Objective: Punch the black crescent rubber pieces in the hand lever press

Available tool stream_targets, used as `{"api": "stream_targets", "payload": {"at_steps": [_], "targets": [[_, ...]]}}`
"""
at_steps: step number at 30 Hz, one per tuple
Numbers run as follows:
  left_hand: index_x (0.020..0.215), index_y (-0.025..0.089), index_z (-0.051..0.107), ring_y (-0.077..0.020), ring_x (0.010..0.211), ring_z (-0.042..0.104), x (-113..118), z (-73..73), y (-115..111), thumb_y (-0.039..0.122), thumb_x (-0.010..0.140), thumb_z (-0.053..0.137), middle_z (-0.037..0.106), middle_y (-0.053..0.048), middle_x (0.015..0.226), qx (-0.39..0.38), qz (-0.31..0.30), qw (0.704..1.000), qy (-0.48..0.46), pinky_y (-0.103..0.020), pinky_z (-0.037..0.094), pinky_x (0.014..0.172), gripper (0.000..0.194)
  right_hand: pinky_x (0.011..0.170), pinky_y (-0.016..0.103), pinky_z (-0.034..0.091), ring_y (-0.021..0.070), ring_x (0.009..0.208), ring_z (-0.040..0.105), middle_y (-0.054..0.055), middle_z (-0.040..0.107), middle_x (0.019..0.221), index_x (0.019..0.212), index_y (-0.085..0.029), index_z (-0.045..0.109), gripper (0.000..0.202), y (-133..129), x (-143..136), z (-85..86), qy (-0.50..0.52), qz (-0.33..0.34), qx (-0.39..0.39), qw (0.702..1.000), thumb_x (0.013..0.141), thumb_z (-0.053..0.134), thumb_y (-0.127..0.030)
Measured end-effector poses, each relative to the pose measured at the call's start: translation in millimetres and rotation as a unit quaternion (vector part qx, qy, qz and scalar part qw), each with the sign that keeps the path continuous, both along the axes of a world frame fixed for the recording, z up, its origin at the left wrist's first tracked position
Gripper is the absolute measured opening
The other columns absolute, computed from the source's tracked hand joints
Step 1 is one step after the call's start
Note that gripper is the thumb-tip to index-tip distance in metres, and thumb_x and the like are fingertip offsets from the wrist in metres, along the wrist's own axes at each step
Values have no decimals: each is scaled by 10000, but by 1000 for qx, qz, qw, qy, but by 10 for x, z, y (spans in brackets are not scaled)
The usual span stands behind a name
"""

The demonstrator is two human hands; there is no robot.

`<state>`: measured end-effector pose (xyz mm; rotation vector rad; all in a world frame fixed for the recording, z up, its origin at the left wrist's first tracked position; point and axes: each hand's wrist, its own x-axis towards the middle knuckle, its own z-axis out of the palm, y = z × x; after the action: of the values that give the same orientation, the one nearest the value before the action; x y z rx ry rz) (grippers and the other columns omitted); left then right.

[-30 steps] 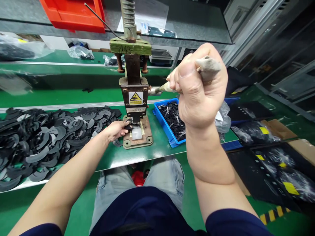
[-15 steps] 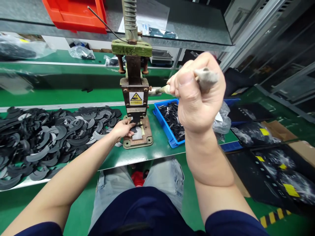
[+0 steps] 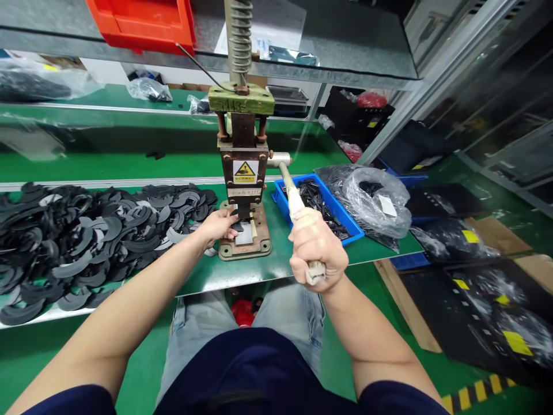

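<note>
A hand press [image 3: 245, 165] with a spring on top and a yellow warning label stands on the green bench. My right hand [image 3: 317, 249] is wrapped round the press lever [image 3: 290, 187], whose grip is covered in pale wrapping. At the press base [image 3: 225, 251], my left hand [image 3: 219, 225] pinches a small black plastic part [image 3: 237, 227] beneath the lowered ram [image 3: 244, 210]. The fingers partly hide that part. To the left lies a wide heap of curved black pieces [image 3: 108, 230].
Right of the press sits a blue tray [image 3: 356, 235] with small black parts, beside a clear plastic bag [image 3: 380, 199]. An orange bin [image 3: 147, 26] rests on the shelf above. Bagged goods [image 3: 458, 233] lie at the far right.
My right hand has pulled the lever down from its raised position. The ram and the green top plate have come down. My left hand stays at the base with the black part.
</note>
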<state>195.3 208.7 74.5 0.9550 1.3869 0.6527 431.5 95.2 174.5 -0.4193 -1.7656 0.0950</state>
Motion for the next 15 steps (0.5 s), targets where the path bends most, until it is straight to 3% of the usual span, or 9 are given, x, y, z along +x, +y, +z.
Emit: {"api": "stream_targets", "payload": {"at_steps": [6, 12, 15], "targets": [[834, 180, 579, -77, 391, 498, -62, 48, 29, 241, 943, 757, 619, 12, 527, 39, -34, 998, 46, -159, 339, 416, 217, 968, 517, 592, 172, 749, 680, -46, 619, 708, 762, -262, 584, 135, -19, -13, -145, 9, -19, 8, 1000, 840, 693, -279], [848, 186, 594, -83, 412, 488, -82, -67, -30, 263, 886, 799, 595, 39, 554, 115, -19, 993, 16, -170, 324, 413, 223, 941, 538, 591, 196, 723, 683, -47, 628, 687, 767, -281, 586, 139, -13, -27, -188, 17, -27, 8, 999, 825, 712, -285], [852, 200, 578, -75, 379, 461, -60, -113, -84, 305, 880, 812, 604, 44, 570, 118, -4, 993, 7, -170, 308, 396, 258, 948, 534, 589, 200, 724, 689, -45, 630, 679, 763, -281, 588, 143, -18, -29, -208, 23, -29, 7, 999, 810, 722, -273]]}}
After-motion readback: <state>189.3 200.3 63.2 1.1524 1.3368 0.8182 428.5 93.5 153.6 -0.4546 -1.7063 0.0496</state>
